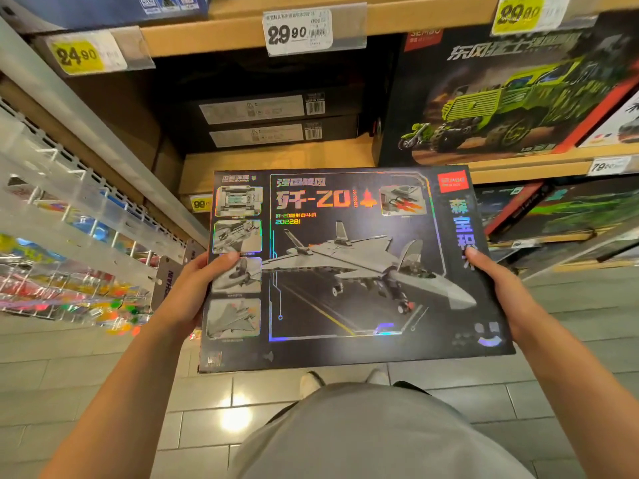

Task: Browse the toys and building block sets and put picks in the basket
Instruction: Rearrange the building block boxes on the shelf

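A large dark box of a grey fighter-jet building block set [349, 267] is held flat in front of me, its printed face up. My left hand [193, 292] grips its left edge, thumb lying on the box face. On the opposite edge, my right hand [498, 285] holds it the same way, thumb on top. No basket is in view.
Wooden shelves [242, 39] with price tags rise ahead. A green truck block set box [511, 95] stands at the upper right, two stacked dark boxes [269, 122] sit in the middle shelf. A rack of small hanging toys [69, 264] juts out on the left. Grey tiled floor lies below.
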